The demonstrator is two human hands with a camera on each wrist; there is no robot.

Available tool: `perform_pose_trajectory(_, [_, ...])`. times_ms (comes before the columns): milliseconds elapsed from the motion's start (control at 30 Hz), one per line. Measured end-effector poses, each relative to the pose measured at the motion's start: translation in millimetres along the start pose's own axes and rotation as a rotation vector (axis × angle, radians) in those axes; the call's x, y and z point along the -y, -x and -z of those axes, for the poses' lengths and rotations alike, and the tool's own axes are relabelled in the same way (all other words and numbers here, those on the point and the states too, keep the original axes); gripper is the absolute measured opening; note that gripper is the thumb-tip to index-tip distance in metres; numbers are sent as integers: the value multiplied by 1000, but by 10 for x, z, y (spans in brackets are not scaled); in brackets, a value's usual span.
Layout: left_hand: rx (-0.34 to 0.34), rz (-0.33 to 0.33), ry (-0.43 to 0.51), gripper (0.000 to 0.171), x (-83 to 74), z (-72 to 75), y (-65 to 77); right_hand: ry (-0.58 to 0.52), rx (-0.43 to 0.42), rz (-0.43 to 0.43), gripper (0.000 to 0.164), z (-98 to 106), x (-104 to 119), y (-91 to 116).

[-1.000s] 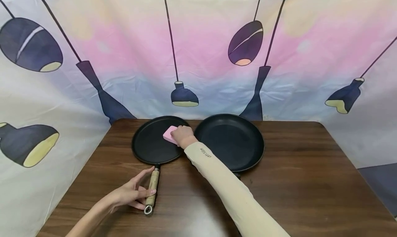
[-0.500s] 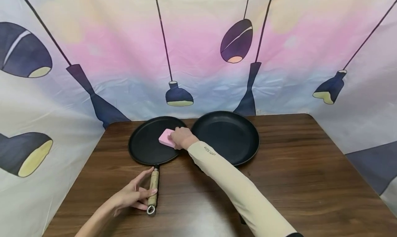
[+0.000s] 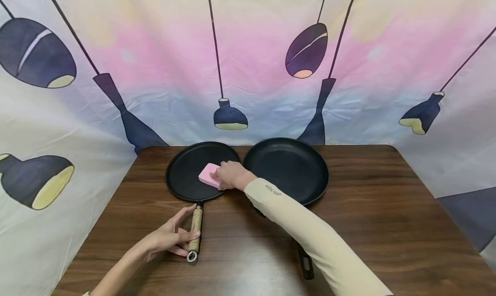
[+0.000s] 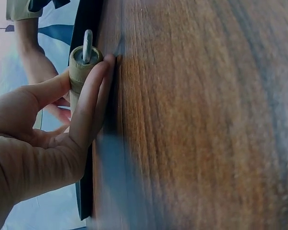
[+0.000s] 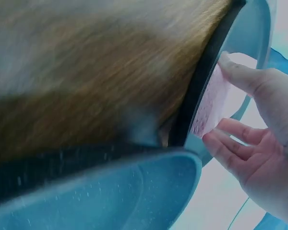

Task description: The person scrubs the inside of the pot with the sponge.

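My left hand (image 3: 168, 238) grips the wooden handle (image 3: 195, 229) of a flat black pan (image 3: 184, 175), thumb on one side and fingers on the other. In the left wrist view the handle's end with its metal ring (image 4: 87, 45) sits between thumb and fingers. A pink sponge (image 3: 209, 175) lies against the cooking surface of that pan, near its lower right. My right hand (image 3: 231, 175) pinches the sponge from its right side. The right wrist view shows thumb and fingertips on opposite edges of the sponge (image 5: 211, 103).
A deeper black frying pan (image 3: 286, 171) stands close to the right of the flat one, its black handle (image 3: 306, 263) partly hidden under my right sleeve (image 3: 310, 231). Both rest on a brown wooden table (image 3: 372, 210). A printed cloth (image 3: 263, 85) hangs behind the table's far edge.
My right hand has drawn the sponge slightly down and toward the near side of the flat pan. The left hand keeps its grip on the handle. The head view has shifted a little.
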State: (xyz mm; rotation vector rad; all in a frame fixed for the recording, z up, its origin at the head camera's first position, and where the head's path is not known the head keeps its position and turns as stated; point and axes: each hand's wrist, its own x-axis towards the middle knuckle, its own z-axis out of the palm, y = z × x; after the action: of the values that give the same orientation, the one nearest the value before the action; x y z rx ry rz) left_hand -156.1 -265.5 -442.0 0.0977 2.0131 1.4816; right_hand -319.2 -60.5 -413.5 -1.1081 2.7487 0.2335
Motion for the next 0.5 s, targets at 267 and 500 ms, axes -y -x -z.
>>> perform_pose_trajectory(267, [12,-36,10,95,16,-11,6,-108,-27,-42,54,40,-246,-130])
perform_pose_trajectory(500, [-1,-19,7,96,29,7,12,-68,-11,-48,53,35,-250,-216])
